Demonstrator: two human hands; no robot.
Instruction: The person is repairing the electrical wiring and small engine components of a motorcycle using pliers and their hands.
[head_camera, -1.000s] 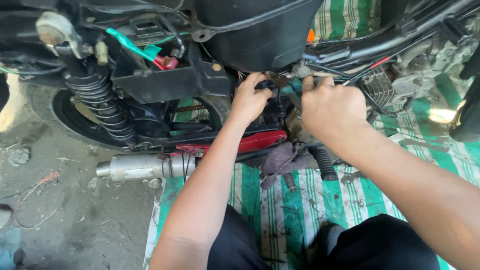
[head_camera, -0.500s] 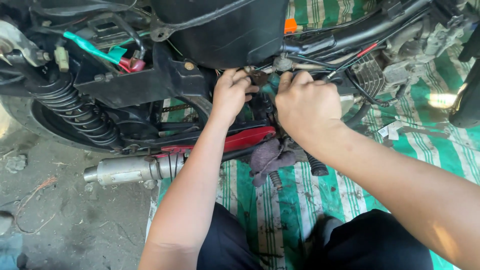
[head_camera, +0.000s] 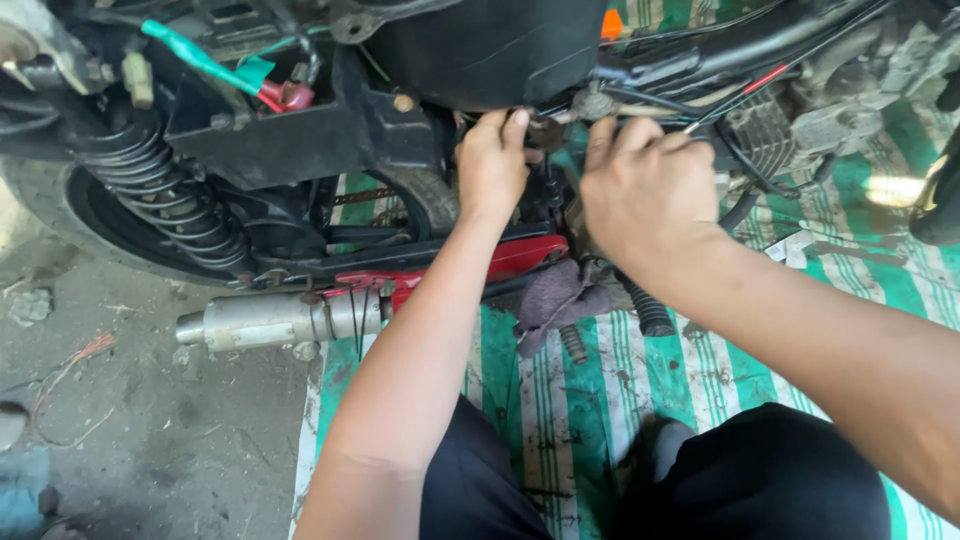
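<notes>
A motorcycle (head_camera: 300, 140) fills the top of the view, its black frame and body just beyond my arms. My left hand (head_camera: 492, 160) reaches up under the black body panel, fingers curled on a small dark part (head_camera: 546, 130) at the frame. My right hand (head_camera: 645, 185) is close beside it, fingers bent onto the same spot by a bundle of black cables (head_camera: 700, 115). What each hand grips is hidden by the fingers. A grey rag (head_camera: 555, 300) hangs from the red part (head_camera: 520, 255) below my hands.
A chrome exhaust pipe (head_camera: 280, 318) juts left over the dirty concrete floor (head_camera: 130, 420). A black coil spring shock (head_camera: 160, 195) stands by the rear wheel. A green and white striped mat (head_camera: 570, 400) lies under the engine (head_camera: 790, 120). My knees in black trousers (head_camera: 760, 480) sit at the bottom.
The view has shifted a little from frame to frame. Both hands have stayed together at the same point under the black panel; the fingers have changed position slightly.
</notes>
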